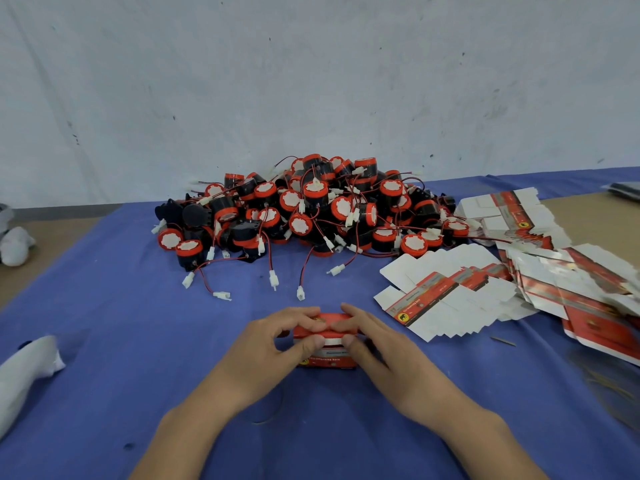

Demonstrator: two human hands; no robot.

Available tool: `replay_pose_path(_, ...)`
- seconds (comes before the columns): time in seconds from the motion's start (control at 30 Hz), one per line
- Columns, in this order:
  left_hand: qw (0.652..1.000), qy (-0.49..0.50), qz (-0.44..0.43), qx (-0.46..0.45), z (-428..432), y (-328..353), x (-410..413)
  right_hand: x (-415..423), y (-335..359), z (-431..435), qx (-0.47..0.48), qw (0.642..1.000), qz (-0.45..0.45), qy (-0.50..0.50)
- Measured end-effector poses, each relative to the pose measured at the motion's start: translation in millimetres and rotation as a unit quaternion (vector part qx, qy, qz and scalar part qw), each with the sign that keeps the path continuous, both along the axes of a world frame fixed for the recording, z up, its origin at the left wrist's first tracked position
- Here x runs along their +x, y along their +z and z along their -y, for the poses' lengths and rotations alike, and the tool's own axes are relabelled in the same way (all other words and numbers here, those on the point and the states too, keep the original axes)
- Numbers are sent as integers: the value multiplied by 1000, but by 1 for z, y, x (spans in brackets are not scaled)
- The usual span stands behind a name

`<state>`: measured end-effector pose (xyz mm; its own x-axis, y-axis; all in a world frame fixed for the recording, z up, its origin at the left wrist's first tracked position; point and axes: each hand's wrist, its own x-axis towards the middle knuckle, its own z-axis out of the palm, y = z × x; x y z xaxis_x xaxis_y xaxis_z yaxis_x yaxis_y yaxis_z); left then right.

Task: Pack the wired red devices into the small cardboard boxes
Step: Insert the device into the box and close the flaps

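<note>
The left hand and the right hand are both gripping a small red cardboard box, which is standing on the blue-covered surface close to the person. The fingers are curling over its top and the thumbs are pressing against its near face. Whether a device is inside cannot be told. Behind the box, a large heap of round red-and-black wired devices is lying near the wall, with white connectors trailing forward. To the right, flattened red-and-white cardboard box blanks are lying fanned out in stacks. A white fabric bundle is resting at the left edge.
</note>
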<state>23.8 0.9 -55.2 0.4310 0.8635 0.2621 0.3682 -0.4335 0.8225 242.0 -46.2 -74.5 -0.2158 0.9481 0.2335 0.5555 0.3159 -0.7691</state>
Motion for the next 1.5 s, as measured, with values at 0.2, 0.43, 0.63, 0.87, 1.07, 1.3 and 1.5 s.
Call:
replay_pose_path(0.2, 1000, -12, -22, 9, 0, -3, -4, 3, 7, 7, 26, 997, 73, -2)
replay_pose_path(0.43, 996, -4, -65, 69, 0, -8, -4, 7, 12, 11, 51, 975, 217, -3)
replay_pose_path(0.63, 986, -15, -119, 118, 0, -8, -10, 10, 11, 10, 77, 957, 279, -4)
replay_pose_path(0.87, 987, 8, -105, 119, 0, -14, -9, 10, 10, 12, 69, 970, 234, -6)
replay_pose_path(1.07, 985, 48, -77, 148, 0, -16, -9, 22, 2, 6, 90, 985, 148, -25)
replay_pose_path(1.3, 978, 38, -118, 170, -1, -15, -6, 23, -1, 3, 88, 987, 132, -21)
replay_pose_path(1.5, 976, 62, -112, 177, -2, -19, -4, 21, 1, 6, 105, 984, 140, -37)
